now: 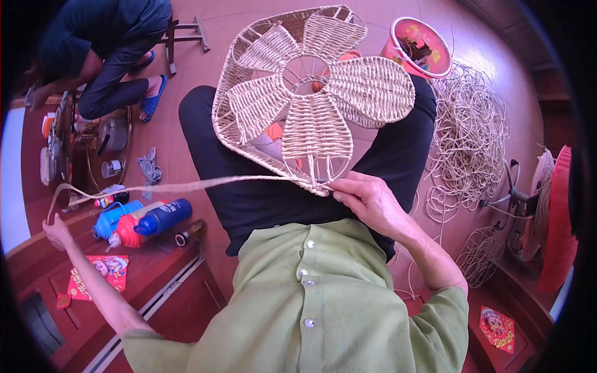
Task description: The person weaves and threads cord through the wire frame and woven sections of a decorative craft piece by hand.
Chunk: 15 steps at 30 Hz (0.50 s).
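A woven basket (317,127) with flower-petal panels around an open ring rests on my lap, its wire frame bare in places near the bottom edge. My right hand (367,198) pinches the basket's lower rim, where the cord meets it. From that spot a pale twisted cord (211,182) runs left across my thigh. Far out to the left, my left hand (59,233) is closed on the cord, which loops up over it and stays stretched toward the rim.
A large heap of loose cord (469,130) lies on the floor at right, below a red floral bucket (420,46). Several bottles (165,216) lie at left on a wooden bench. Another person (106,56) sits bent over at upper left. A reel stand (516,193) is at far right.
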Each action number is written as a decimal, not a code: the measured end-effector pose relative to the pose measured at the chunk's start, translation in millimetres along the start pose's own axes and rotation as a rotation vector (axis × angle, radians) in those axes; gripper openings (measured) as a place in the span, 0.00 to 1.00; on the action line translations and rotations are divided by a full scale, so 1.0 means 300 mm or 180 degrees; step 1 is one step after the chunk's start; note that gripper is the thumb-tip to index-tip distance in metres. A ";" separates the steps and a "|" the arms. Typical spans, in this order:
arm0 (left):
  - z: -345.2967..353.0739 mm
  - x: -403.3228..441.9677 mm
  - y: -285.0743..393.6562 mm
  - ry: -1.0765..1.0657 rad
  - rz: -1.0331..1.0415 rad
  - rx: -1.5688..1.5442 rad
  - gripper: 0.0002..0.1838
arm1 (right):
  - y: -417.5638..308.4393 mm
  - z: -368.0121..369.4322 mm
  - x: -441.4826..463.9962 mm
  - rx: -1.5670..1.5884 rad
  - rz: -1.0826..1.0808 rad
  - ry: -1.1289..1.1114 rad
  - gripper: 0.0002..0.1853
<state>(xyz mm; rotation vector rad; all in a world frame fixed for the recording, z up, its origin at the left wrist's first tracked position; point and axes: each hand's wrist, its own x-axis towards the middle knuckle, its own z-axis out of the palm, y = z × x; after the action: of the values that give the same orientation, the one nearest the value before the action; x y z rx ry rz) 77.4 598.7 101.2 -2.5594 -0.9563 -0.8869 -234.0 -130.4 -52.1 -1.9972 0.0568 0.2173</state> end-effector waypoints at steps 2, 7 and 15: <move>-0.152 -0.202 0.204 0.0353 0.1268 -0.0249 0.30 | 0.007 0.014 0.013 -0.0053 -0.0022 0.0025 0.13; -0.639 -1.144 0.731 -0.3264 0.2487 -0.3629 0.24 | 0.036 0.059 0.062 0.0406 -0.0024 0.0161 0.14; -0.605 -1.339 0.721 -0.3884 0.2398 -0.3958 0.05 | -0.011 0.021 0.001 0.0285 0.0391 0.0265 0.12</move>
<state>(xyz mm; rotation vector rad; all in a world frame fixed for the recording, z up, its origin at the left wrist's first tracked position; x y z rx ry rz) -100.1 156.6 -17.9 -3.9575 0.8620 0.7005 -234.0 -123.2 -51.8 -1.9146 0.2388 0.2067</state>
